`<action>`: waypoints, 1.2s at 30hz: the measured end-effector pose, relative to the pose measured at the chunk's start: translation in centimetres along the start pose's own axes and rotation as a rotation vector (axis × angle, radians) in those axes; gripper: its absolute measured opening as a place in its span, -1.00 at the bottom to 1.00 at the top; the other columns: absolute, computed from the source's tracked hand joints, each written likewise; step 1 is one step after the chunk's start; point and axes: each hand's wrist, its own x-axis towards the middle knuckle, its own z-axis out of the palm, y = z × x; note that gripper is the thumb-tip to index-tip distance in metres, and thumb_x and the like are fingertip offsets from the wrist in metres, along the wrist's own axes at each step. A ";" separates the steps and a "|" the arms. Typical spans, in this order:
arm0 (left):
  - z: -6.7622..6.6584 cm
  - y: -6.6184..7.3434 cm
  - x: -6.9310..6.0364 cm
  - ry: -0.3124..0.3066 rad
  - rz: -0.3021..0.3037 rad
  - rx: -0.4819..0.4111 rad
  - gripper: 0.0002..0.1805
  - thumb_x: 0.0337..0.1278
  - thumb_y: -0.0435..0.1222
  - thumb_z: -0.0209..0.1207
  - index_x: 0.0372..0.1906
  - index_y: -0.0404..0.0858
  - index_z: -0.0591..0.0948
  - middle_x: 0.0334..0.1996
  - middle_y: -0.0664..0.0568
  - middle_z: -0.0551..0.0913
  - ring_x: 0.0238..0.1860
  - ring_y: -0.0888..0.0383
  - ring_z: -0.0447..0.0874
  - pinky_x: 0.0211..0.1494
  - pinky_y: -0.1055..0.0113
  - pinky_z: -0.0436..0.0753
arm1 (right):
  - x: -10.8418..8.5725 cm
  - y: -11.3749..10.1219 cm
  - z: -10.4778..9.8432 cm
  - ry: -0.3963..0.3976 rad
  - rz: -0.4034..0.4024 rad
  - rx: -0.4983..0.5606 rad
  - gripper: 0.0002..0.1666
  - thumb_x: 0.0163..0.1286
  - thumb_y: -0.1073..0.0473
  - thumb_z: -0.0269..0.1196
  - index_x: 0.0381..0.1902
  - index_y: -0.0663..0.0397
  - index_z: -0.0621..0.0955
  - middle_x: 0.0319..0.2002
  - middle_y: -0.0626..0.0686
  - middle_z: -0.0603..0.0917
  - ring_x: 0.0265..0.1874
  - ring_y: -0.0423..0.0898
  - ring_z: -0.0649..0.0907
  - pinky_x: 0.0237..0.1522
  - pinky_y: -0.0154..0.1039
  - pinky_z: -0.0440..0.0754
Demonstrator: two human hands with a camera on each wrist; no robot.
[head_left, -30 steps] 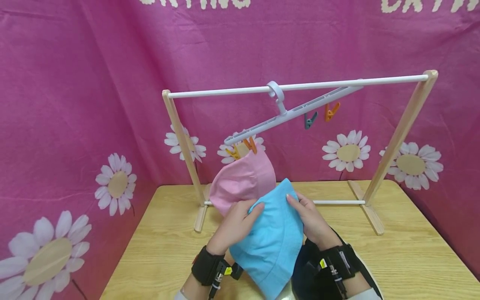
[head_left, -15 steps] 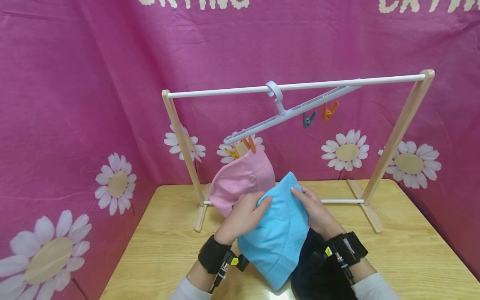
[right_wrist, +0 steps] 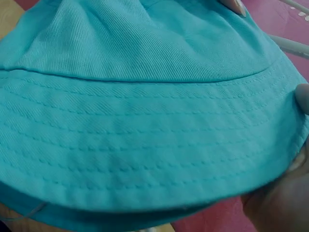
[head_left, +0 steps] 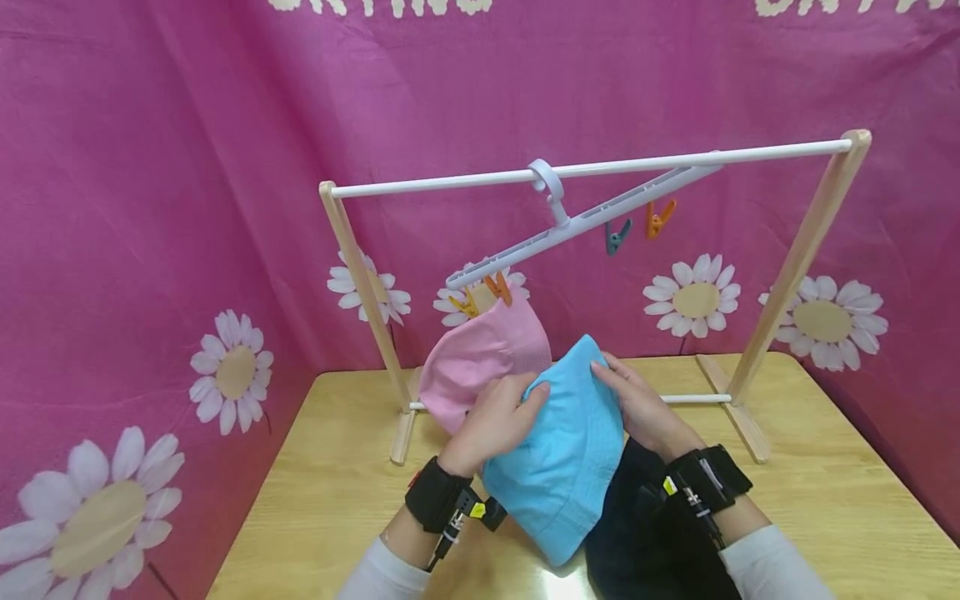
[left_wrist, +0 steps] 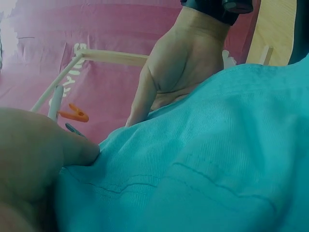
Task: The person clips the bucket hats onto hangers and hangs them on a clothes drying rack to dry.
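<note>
A light blue bucket hat (head_left: pixel 566 454) is held up between the two hands in the head view. The left hand (head_left: pixel 498 421) pinches its upper left edge, thumb on the near side. On the upper right edge the right hand (head_left: pixel 645 408) grips the cloth with its thumb in front. In the right wrist view the hat's stitched brim (right_wrist: pixel 145 140) fills the picture. The left wrist view shows the right hand (left_wrist: pixel 178 67) beyond the blue cloth (left_wrist: pixel 203 159). Just behind the left hand, a pink hat (head_left: pixel 487 358) hangs from orange clips (head_left: pixel 498 287) on a tilted hanger (head_left: pixel 592 218).
The hanger hooks over the white rod (head_left: pixel 465 179) of a wooden-legged rack. A grey-green clip (head_left: pixel 617 237) and an orange clip (head_left: pixel 660 219) hang from its raised right side. A black item (head_left: pixel 652 533) lies on the wooden table (head_left: pixel 832 500) below the right forearm.
Both hands and the blue hat have moved right and slightly up, away from the table's front edge. The pink hat, hanger and clips look unmoved apart from a small view shift.
</note>
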 end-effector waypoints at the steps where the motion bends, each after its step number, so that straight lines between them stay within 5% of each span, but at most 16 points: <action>1: -0.1 0.1 0.1 0.000 0.004 0.005 -0.66 0.61 -0.16 0.04 -0.43 -0.14 0.52 -0.63 0.12 0.30 -0.54 0.19 0.42 -0.38 0.34 0.43 | 0.1 -0.2 -0.1 0.002 -0.014 -0.013 -0.28 0.72 -0.17 -0.07 0.64 0.04 0.15 0.33 0.01 0.41 0.34 0.08 0.37 0.40 0.10 0.45; 10: -0.9 1.6 1.1 -0.042 0.059 -0.016 -0.70 0.61 -0.17 0.04 -0.34 -0.19 0.56 -0.61 0.13 0.31 -0.56 0.22 0.43 -0.38 0.38 0.47 | 1.0 -1.4 -0.7 0.004 -0.105 0.032 -0.67 0.74 -0.05 -0.05 0.32 -0.22 0.44 0.02 -0.10 0.63 0.02 -0.13 0.65 0.11 -0.17 0.68; 15: -1.0 2.2 1.7 -0.060 0.072 -0.002 -0.74 0.59 -0.16 0.07 -0.29 -0.19 0.54 -0.60 0.08 0.39 -0.56 0.22 0.47 -0.39 0.41 0.51 | 0.9 -1.8 -1.2 0.003 -0.111 0.061 -0.69 0.73 -0.06 -0.04 0.29 -0.21 0.44 -0.02 -0.10 0.64 -0.05 -0.17 0.67 0.06 -0.20 0.71; 24: -1.5 2.2 3.9 -0.069 0.023 0.129 -0.53 0.50 0.02 0.16 0.23 -0.23 0.63 -0.20 0.06 0.73 -0.23 0.19 0.67 -0.11 0.29 0.67 | 1.2 -2.0 -1.7 0.000 -0.099 0.107 -0.70 0.73 -0.04 -0.03 0.27 -0.20 0.47 -0.04 -0.13 0.67 -0.07 -0.18 0.68 0.03 -0.21 0.71; 32: -2.6 2.3 5.9 -0.056 0.024 -0.008 -0.52 0.53 -0.09 0.14 0.34 -0.27 0.55 0.07 -0.05 0.74 0.02 0.10 0.72 0.13 0.23 0.70 | 1.4 -2.2 -2.5 0.043 -0.065 0.122 -0.70 0.73 -0.06 -0.01 0.28 -0.23 0.46 -0.03 -0.13 0.62 -0.06 -0.18 0.64 0.02 -0.21 0.67; 36: -2.3 3.3 7.7 -0.013 0.049 0.039 -0.47 0.51 -0.07 0.16 0.37 -0.28 0.51 0.11 -0.07 0.72 0.04 0.11 0.71 0.16 0.23 0.68 | 1.5 -2.7 -3.3 0.045 -0.063 0.154 -0.71 0.73 -0.06 -0.04 0.28 -0.26 0.45 -0.02 -0.13 0.62 -0.05 -0.19 0.64 0.00 -0.21 0.67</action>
